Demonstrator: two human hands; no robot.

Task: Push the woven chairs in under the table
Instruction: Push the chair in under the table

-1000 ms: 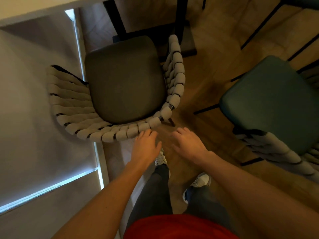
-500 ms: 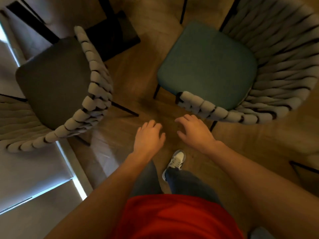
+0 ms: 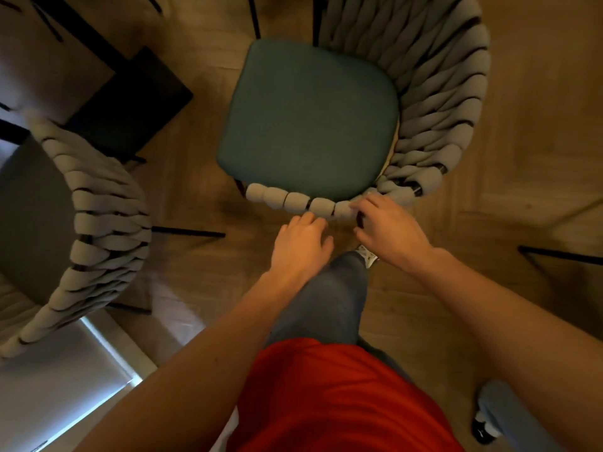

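You stand on a wood-plank floor (image 3: 522, 132) in warm brown tones, its boards meeting at an angle on the right. At lower left a pale, smooth panel (image 3: 49, 386) runs along the floor with a bright strip of light on its edge. At upper left a dark flat base plate (image 3: 130, 102) lies on the floor with dark bars rising from it; you cannot tell from this view whether it belongs to the table.

The teal-seated woven chair (image 3: 440, 102) sits directly ahead of you, out on the open floor. Its seat cushion (image 3: 310, 122) is a rounded square of matte teal fabric. Thick grey padded cord is wound in fat loops over a thin black metal frame, forming a curved back and arm that wrap the right side and the near edge of the seat. Thin black legs show at the far side.

The grey-seated woven chair (image 3: 104, 230) stands at the left, well apart from the first, with the same cord wrap and a dark grey seat.

Your right hand (image 3: 388, 226) rests on the near cord rim of the teal chair, fingers curled over the rim and thumb below it. Your left hand (image 3: 300, 246) hovers just beside that rim, fingers loosely bent and close together, holding nothing; whether the fingertips touch the cord cannot be determined.
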